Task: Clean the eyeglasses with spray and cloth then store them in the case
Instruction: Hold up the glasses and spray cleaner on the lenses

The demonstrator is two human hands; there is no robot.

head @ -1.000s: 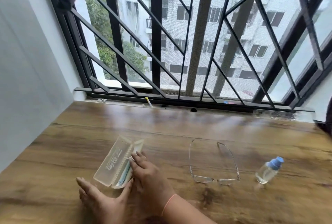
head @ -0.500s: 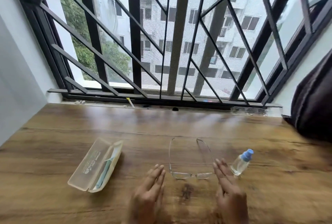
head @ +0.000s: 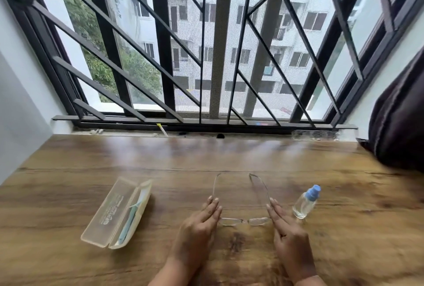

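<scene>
I judge cleaning not yet begun: left grip [head: 202, 223] and right grip [head: 286, 230], fingers straight and empty, flank the eyeglasses [head: 244, 221], perhaps touching them; spray bottle [head: 305, 202] waits nearby, case [head: 114, 214] lies open.

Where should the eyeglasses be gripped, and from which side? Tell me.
Probably pinch the eyeglasses at the two hinge corners, left hand from the left, right hand from the right. They lie open, temples pointing away, so the corners spare the lenses.
</scene>
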